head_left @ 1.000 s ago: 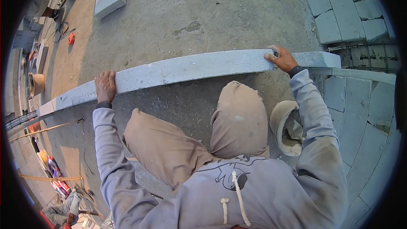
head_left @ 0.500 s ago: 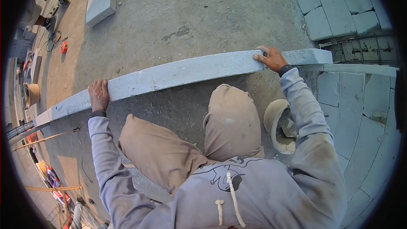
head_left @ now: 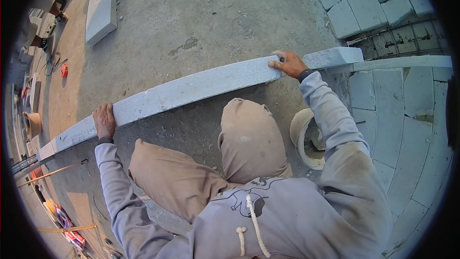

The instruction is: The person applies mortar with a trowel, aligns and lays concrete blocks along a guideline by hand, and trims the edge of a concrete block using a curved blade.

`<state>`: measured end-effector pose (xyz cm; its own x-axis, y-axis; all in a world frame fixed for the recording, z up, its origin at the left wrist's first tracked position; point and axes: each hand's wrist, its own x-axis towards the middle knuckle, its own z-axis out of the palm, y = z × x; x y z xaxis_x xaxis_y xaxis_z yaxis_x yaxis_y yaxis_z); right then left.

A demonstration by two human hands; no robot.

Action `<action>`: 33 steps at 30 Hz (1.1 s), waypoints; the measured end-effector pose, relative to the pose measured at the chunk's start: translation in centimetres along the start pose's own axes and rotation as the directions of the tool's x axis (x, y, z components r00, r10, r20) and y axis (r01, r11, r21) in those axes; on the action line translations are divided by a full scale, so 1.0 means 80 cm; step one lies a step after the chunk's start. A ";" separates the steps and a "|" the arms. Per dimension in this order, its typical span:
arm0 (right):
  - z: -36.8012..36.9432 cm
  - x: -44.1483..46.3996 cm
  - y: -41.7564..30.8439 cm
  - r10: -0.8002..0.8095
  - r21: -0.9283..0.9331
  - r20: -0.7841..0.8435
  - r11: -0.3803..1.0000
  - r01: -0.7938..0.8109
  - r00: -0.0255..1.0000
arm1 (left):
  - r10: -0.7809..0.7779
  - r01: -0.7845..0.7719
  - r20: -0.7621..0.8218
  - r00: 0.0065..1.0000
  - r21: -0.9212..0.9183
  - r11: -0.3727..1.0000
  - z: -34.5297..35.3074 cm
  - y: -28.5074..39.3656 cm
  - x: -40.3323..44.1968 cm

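Observation:
A long, pale grey concrete block (head_left: pixel 191 86) runs across in front of my knees, its line bent by the lens. My left hand (head_left: pixel 104 121) is closed over its left part, fingers across the top face. At the block's right end, my right hand (head_left: pixel 289 64) grips the corner with thumb and fingers. Just beyond my right hand lies a shorter block (head_left: pixel 334 57), with a gap between the two. A round pale bucket (head_left: pixel 295 127) with grey material inside stands near my right forearm.
Block walling (head_left: pixel 397 115) rises at the right, beside a rebar cage (head_left: pixel 402 38). A loose block (head_left: pixel 101 12) lies on the concrete floor at upper left. A red tape measure (head_left: pixel 64 71) and a tan bucket (head_left: pixel 32 124) are further left, near another person's legs (head_left: pixel 45 41).
My view has shifted, so most of the scene sits further left in the picture. Both hands keep about the same places on the long block.

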<state>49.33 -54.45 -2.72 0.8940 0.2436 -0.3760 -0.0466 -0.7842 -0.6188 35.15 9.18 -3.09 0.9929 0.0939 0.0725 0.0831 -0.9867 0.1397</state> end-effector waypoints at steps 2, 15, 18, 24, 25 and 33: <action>0.001 0.002 0.001 -0.003 -0.001 -0.001 1.000 0.003 1.000 | -0.006 0.006 -0.005 1.000 0.013 1.000 0.000 0.000 0.000; 0.000 0.018 0.015 -0.111 -0.023 0.080 0.993 0.113 0.991 | -0.092 0.093 0.028 0.995 -0.051 0.994 -0.012 0.000 0.003; -0.006 0.016 0.017 -0.102 -0.041 0.073 0.994 0.105 0.992 | -0.112 0.113 0.046 0.993 -0.033 0.993 -0.010 0.008 0.005; 0.000 0.020 0.023 -0.114 -0.050 0.064 0.992 0.117 0.991 | -0.085 0.086 0.010 0.996 -0.025 0.996 -0.010 0.002 0.003; 0.001 0.020 0.022 -0.119 -0.077 0.051 0.989 0.123 0.992 | -0.085 0.085 0.005 0.996 -0.029 0.996 -0.011 0.002 0.002; 0.003 0.002 0.002 -0.028 0.013 0.010 1.000 0.028 1.000 | -0.050 0.048 -0.054 0.997 -0.050 0.998 0.004 -0.005 -0.002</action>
<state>49.39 -54.44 -3.05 0.8906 0.2710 -0.3654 -0.0276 -0.7695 -0.6380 35.00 9.50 -3.46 0.9815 0.1506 0.1186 0.1260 -0.9732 0.1923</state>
